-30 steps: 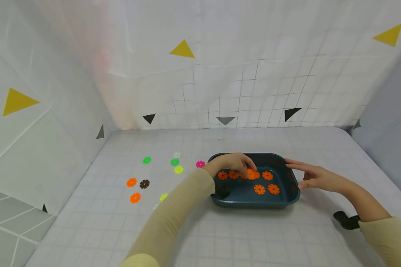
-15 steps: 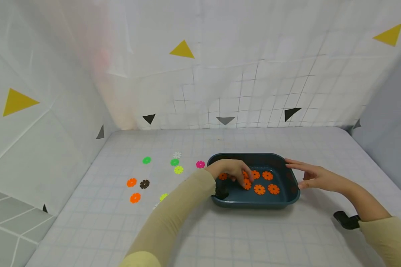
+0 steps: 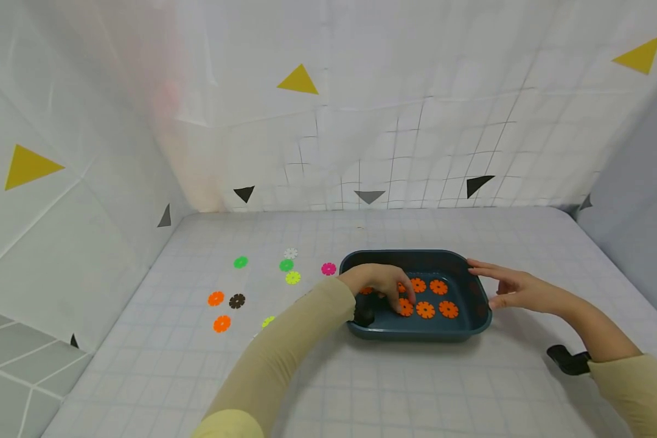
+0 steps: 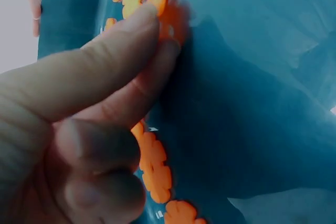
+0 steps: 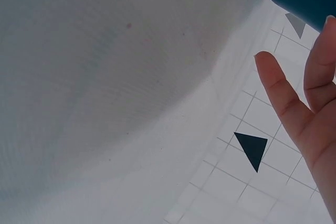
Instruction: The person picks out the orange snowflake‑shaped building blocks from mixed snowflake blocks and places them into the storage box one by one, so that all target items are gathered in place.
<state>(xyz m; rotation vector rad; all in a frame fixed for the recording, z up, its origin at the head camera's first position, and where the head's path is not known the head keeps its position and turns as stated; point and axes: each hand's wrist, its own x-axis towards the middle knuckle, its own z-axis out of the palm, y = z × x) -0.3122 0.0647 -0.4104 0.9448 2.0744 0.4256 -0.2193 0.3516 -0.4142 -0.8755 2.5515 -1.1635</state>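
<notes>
Left hand [image 3: 380, 281]: inside the blue tray [image 3: 473, 324], fingertips pinching an orange disc [image 3: 405, 307] at its floor.
Right hand [image 3: 511, 288]: fingers straight, resting against the tray's right rim.
Bench [image 3: 361, 389]: loose coloured discs left of tray.

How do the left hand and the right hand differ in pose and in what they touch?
The left hand reaches down inside the blue tray, fingers bent, pinching an orange disc; the right hand stays outside. The right hand lies with fingers straight against the tray's right rim and holds nothing. The left hand works over the tray's floor among other orange discs; the right only steadies the edge. Both wear beige sleeves.
</notes>
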